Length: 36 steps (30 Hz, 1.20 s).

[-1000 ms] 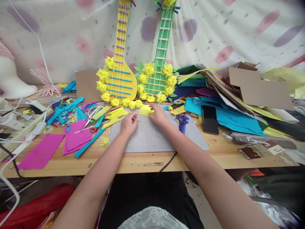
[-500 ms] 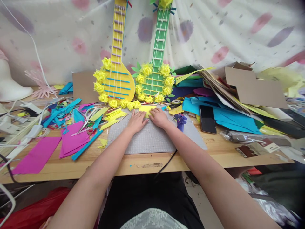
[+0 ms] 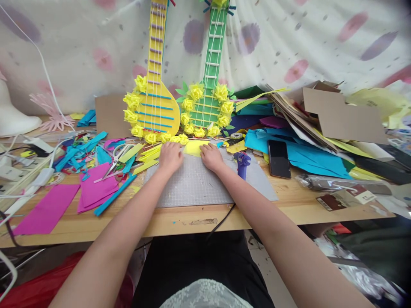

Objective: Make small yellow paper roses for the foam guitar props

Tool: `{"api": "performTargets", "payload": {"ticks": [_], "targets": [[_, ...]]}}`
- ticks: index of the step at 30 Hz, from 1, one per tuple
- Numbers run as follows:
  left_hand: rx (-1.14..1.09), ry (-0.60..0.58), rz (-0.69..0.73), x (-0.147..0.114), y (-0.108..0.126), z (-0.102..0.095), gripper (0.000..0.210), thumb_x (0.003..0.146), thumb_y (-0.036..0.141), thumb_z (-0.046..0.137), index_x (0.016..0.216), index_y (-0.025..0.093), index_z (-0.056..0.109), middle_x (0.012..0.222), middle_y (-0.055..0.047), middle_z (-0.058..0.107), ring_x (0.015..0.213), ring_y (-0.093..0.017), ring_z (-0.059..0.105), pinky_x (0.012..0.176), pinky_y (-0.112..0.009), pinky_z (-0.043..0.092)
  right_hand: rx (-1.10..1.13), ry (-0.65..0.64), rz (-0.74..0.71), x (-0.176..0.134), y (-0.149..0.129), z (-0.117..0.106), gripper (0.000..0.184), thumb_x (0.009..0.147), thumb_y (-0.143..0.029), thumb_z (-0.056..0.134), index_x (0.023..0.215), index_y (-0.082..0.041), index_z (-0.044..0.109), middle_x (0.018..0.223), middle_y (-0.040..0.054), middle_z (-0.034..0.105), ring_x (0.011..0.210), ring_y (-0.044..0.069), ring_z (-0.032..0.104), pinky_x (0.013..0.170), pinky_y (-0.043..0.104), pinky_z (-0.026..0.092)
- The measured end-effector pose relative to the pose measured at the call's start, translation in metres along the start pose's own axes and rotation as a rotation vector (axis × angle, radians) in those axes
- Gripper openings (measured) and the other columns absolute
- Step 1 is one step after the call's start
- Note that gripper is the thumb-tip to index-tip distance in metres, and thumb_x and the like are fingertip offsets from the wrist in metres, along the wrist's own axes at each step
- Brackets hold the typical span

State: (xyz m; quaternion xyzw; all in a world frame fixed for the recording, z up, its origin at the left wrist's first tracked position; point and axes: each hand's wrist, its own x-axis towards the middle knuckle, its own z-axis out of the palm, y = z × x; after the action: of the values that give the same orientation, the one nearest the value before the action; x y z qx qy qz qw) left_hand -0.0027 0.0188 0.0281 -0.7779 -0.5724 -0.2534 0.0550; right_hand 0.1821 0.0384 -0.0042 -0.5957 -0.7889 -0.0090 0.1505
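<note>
A piece of yellow paper (image 3: 193, 148) lies at the far edge of the grey cutting mat (image 3: 192, 184). My right hand (image 3: 212, 158) rests at its right edge, fingers stretched and pressing on the paper. To the left of the paper, my left hand (image 3: 171, 157) has curled fingers, close to several yellow strips (image 3: 149, 158); its fingertips face away, so what they hold is hidden. Just behind the hands stand a yellow guitar-shaped craft (image 3: 160, 110) and a green one (image 3: 205, 109), both trimmed with yellow paper flowers.
A purple glue gun (image 3: 242, 164) sits on the mat's right side, its cord over the table edge. Right of it are a phone (image 3: 279, 159) and blue sheets (image 3: 317, 158). Scissors (image 3: 119, 155), magenta sheets (image 3: 96, 188) and scraps lie left. Cardboard (image 3: 346, 115) is piled at right.
My left hand has moved left, off the yellow paper towards the strips, and its fingers have curled. More of the paper shows. My right hand has stayed at the paper's right edge.
</note>
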Motion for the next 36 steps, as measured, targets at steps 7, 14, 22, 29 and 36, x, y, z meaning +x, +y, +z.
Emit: {"api": "performTargets", "payload": {"ticks": [7,14,22,29,36], "targets": [[0.184,-0.209,-0.207,-0.015,-0.09,-0.064,0.024,0.047,0.038,0.073,0.056,0.022,0.058,0.06,-0.004,0.057,0.079,-0.027,0.055,0.078,-0.037,0.039,0.1,0.197,0.009,0.007,-0.012,-0.004,0.04,0.082,-0.011,0.036,0.118,-0.011,0.052,0.121,0.0112,0.054,0.117,0.024,0.037,0.099,0.038,0.027],[0.214,-0.323,-0.209,-0.024,-0.096,-0.063,0.017,0.046,0.03,0.07,0.049,0.022,0.056,0.055,-0.004,0.056,0.068,-0.024,0.055,0.065,-0.031,0.039,0.177,0.07,-0.268,0.027,-0.086,-0.006,0.034,0.084,-0.02,0.041,0.115,-0.017,0.053,0.113,0.0095,0.055,0.104,0.022,0.044,0.091,0.034,0.035],[-0.41,-0.24,-0.492,-0.007,-0.099,-0.096,0.024,0.051,0.034,0.07,0.056,0.019,0.052,0.057,0.001,0.057,0.054,-0.013,0.052,0.051,-0.024,0.038,0.072,-0.02,-0.373,0.048,-0.128,0.001,0.03,0.084,-0.012,0.037,0.107,-0.018,0.055,0.107,0.0089,0.056,0.103,0.022,0.045,0.085,0.035,0.038],[-1.044,0.01,-0.766,-0.005,-0.071,-0.092,0.021,0.057,0.016,0.067,0.064,0.016,0.048,0.061,-0.001,0.058,0.058,-0.014,0.059,0.057,-0.028,0.048,0.082,0.042,-0.424,0.037,-0.115,-0.001,0.02,0.085,-0.017,0.039,0.086,-0.017,0.059,0.094,0.0077,0.059,0.093,0.021,0.049,0.079,0.033,0.038],[-1.305,0.179,-0.731,0.006,-0.06,-0.082,0.015,0.059,0.011,0.063,0.07,0.015,0.054,0.067,0.0,0.058,0.057,-0.007,0.054,0.055,-0.02,0.045,0.379,0.032,-0.226,0.025,-0.088,-0.016,0.013,0.079,-0.019,0.047,0.085,-0.019,0.059,0.094,0.0045,0.06,0.088,0.016,0.053,0.079,0.029,0.04]]}}
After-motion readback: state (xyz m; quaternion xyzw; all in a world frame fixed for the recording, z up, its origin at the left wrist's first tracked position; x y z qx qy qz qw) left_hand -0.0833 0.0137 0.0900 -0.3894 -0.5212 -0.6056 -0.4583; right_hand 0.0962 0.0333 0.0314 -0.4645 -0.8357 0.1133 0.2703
